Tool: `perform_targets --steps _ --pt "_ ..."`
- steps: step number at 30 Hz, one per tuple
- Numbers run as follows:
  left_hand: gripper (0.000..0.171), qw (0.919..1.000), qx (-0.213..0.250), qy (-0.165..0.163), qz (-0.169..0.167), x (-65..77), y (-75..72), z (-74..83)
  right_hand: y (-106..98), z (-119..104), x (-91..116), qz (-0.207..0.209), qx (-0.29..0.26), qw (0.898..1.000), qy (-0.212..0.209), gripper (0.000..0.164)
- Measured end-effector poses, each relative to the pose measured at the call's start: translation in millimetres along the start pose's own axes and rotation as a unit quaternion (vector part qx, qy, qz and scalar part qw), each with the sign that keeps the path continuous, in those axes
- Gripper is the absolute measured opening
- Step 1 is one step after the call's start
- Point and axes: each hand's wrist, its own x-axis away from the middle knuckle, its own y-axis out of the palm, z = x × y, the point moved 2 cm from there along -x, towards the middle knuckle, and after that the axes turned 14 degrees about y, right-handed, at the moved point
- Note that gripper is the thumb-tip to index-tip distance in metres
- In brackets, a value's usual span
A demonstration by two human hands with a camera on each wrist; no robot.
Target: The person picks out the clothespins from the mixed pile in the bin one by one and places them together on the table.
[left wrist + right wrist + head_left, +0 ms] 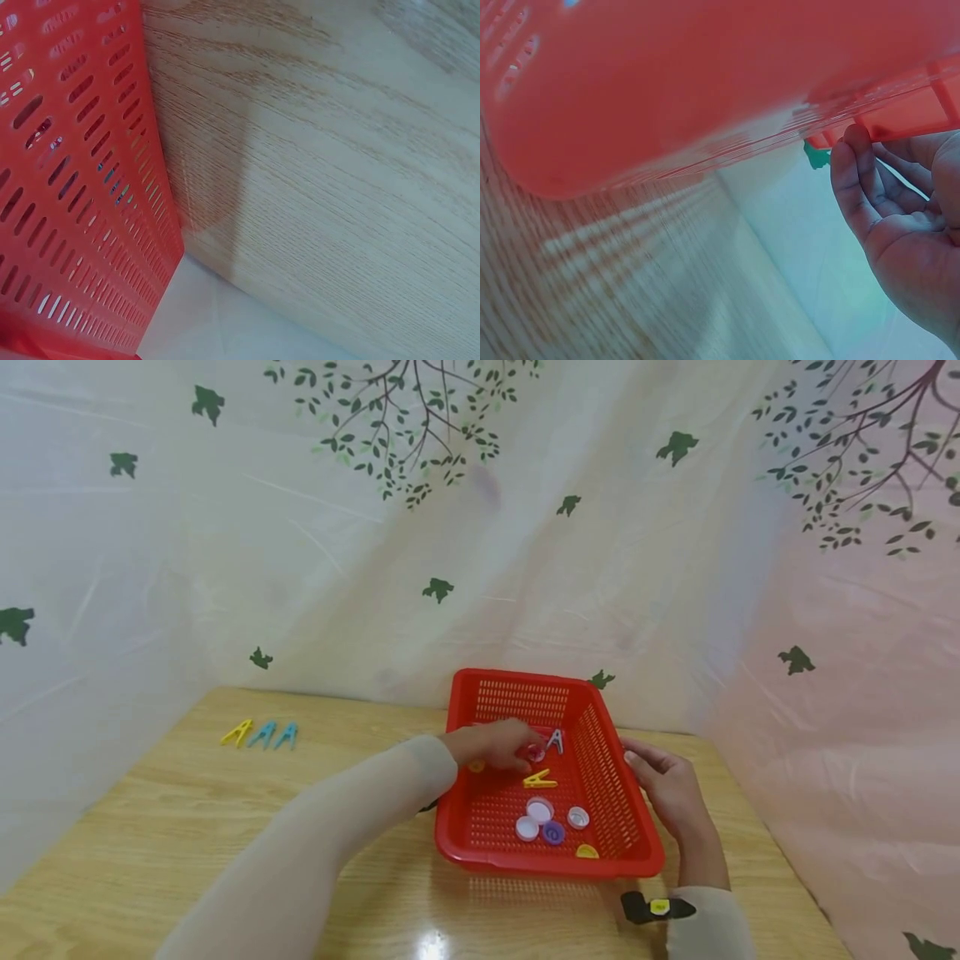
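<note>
A red plastic basket (551,866) with slotted sides stands on the wooden table. My left hand (498,743) reaches over its left side into the far half, fingers bent down beside a clear and red cap (536,752); I cannot tell whether it holds anything. Just right of those fingers lies a grey clothespin (555,741), and nearer lies a yellow clothespin (539,779). On the basket's right side my right hand (667,781) grips the rim, thumb on top; the right wrist view shows its fingers (853,176) bent up under the rim. The left hand is out of the left wrist view.
Toward the basket's near end lie white caps (527,828), a purple cap (553,832), a silvery cap (578,817) and a yellow cap (587,852). Left on the table (225,827) are a yellow clothespin (237,732) and two blue clothespins (262,734). A leaf-patterned curtain (337,585) hangs behind.
</note>
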Motion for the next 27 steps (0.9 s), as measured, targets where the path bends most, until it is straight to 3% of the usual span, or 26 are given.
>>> perform_targets --steps 5,17,27 --pt "0.046 1.0000 0.009 -0.003 -0.002 0.2 -0.6 0.7 0.2 0.1 0.2 0.000 0.002 1.000 -0.004 0.054" --pt "0.035 0.9994 -0.030 -0.013 0.013 1.6 -2.1 1.5 2.0 -0.1 1.3 -0.002 0.000 1.000 -0.002 0.056" --pt "0.044 0.9979 -0.039 -0.017 0.049 2.6 -7.8 6.7 1.0 0.4 0.4 0.006 0.009 1.000 -0.002 0.055"
